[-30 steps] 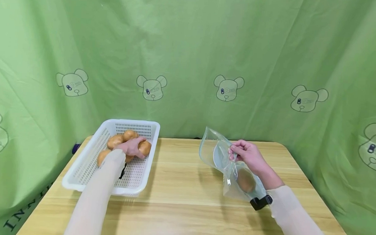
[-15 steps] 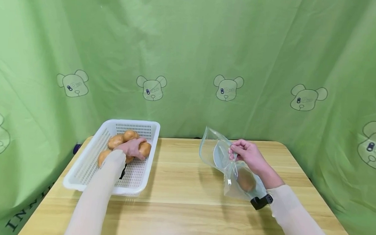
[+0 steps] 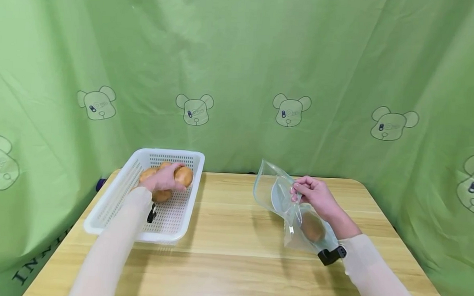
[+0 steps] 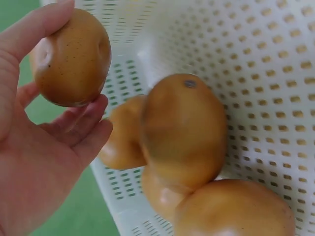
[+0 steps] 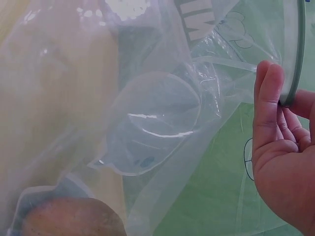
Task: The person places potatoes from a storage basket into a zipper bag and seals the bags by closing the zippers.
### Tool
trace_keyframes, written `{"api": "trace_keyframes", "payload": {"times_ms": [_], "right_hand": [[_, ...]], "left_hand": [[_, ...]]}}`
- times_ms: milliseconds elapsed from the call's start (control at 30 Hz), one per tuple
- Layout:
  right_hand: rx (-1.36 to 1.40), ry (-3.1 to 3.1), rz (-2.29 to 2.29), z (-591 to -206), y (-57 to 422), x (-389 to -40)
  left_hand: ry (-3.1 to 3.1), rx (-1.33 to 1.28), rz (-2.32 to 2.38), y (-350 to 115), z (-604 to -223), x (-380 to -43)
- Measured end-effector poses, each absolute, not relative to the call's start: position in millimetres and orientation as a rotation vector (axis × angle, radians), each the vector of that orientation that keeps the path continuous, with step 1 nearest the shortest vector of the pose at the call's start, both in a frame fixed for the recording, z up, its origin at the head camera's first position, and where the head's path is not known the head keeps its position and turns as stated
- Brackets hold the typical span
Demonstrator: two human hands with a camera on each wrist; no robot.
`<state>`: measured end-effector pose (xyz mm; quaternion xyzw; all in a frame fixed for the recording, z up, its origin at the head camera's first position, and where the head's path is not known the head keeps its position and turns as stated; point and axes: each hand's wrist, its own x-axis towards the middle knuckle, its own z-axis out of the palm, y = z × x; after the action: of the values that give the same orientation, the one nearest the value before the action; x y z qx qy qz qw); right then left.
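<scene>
Although its far side is hidden, the potato (image 4: 74, 56) is held in the left hand (image 3: 164, 180), thumb and fingers curled round it, at the basket (image 3: 197, 186); contact with the wall cannot be told. Other potatoes (image 4: 184, 130) lie inside, partly covered by that hand in the head view. The right hand (image 3: 315, 194) pinches the edge of a clear bag (image 3: 264, 189). Its brown item (image 3: 312, 227) is dimmed by film and cut off in the right wrist view.
</scene>
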<state>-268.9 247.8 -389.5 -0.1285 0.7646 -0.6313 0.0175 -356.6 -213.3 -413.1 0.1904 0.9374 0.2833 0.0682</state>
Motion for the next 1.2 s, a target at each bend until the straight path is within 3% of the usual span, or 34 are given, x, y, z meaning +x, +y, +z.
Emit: {"api": "trace_keyframes", "payload": {"times_ms": [533,1200], "right_hand": [[-0.365,2.314,-2.029,-392.5,243.9,-265.8],[-0.38,2.287,-2.041,-392.2,241.0,-271.1]], "left_hand": [[2.74,0.524,1.342,-204.1,-380.8,-322.7],[2.488,0.758,1.59,-99.1,-356.5,-291.5]]}}
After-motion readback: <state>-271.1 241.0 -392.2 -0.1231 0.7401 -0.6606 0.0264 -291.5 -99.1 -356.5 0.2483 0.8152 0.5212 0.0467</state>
